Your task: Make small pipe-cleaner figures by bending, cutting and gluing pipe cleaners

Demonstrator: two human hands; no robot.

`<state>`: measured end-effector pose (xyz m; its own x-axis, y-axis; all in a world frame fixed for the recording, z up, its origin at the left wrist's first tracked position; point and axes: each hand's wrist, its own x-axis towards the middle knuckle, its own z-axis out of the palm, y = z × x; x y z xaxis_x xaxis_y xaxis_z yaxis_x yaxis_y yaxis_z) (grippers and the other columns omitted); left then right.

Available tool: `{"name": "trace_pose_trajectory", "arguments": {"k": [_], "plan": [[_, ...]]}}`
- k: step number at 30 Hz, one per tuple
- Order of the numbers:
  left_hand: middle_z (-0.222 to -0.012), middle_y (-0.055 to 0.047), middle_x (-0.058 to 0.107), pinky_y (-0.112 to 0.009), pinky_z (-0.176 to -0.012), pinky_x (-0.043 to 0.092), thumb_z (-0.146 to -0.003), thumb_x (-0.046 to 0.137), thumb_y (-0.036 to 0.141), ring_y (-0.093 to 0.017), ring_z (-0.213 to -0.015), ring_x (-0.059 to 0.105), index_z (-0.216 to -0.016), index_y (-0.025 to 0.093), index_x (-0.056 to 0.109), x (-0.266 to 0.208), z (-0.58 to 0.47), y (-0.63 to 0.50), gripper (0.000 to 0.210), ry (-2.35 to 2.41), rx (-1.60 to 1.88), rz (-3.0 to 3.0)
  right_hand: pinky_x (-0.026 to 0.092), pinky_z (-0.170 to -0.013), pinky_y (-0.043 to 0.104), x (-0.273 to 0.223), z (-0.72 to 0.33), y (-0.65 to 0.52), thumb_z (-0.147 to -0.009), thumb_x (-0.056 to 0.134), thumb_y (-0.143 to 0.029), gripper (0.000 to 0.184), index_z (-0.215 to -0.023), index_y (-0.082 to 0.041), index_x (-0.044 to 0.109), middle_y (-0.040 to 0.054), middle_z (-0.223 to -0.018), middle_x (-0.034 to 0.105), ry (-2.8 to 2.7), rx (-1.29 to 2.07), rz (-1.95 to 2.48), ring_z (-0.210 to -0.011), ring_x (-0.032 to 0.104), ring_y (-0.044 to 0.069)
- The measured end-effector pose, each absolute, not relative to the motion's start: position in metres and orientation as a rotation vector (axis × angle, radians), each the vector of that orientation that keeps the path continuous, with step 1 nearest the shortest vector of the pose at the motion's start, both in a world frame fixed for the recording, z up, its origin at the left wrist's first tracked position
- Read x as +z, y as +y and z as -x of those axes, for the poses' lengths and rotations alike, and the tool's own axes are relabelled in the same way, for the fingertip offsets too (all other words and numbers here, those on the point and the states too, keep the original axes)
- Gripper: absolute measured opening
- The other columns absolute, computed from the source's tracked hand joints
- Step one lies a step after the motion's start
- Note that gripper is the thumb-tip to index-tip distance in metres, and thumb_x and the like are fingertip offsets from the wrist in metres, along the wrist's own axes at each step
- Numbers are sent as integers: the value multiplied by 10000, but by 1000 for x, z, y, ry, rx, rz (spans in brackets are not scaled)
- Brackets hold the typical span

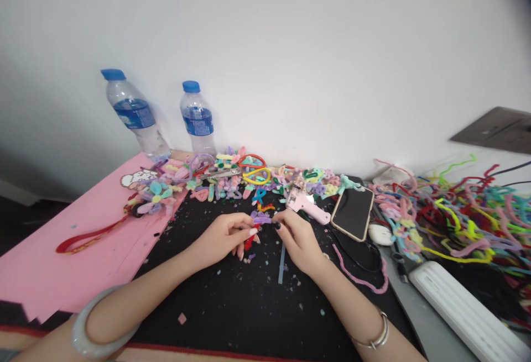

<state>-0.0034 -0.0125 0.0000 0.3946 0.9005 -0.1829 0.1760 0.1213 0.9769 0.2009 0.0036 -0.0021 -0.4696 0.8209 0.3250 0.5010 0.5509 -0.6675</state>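
A purple pipe cleaner piece (262,220) is stretched between my two hands above the black mat (232,318). My left hand (228,236) pinches its left end, and a bit of red fuzzy material (249,242) shows below those fingers. At the other end, the fingertips of my right hand (299,241) are closed on the purple piece. Just beneath the right hand lies a translucent glue stick (281,267). A pink glue gun (309,207) rests beyond my right hand. Farther back, scissors (257,176) with red and yellow handle loops lie among pipe cleaner pieces.
Two water bottles (135,113) stand by the wall. Pink paper (95,246) with a red strap (89,240) covers the left side. To the right are a phone (352,214), a white case (380,234), a power strip (460,307) and a pipe cleaner heap (473,218).
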Motion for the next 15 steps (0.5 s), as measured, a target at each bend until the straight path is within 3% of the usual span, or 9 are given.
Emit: {"name": "trace_pose_trajectory", "arguments": {"k": [7,15], "plan": [[-611,19,566,-198,-457,384,-795,557,382,-96,-495,497,-857,145,558,-4,9,-5,245,1193,900,-1321,404,-706,291,-4,-207,7,-894,374,-210,172,-932,-192,540,42,-835,579,-1908,499,1201,-779,541,178],[-653,10,557,-215,-556,421,-767,596,393,-118,-601,511,-828,146,576,-4,14,-3,256,1262,1038,-1226,386,-629,271,-8,-209,12,-875,393,-196,165,-947,-177,539,27,-765,562,-1907,406,1306,-676,512,159]]}}
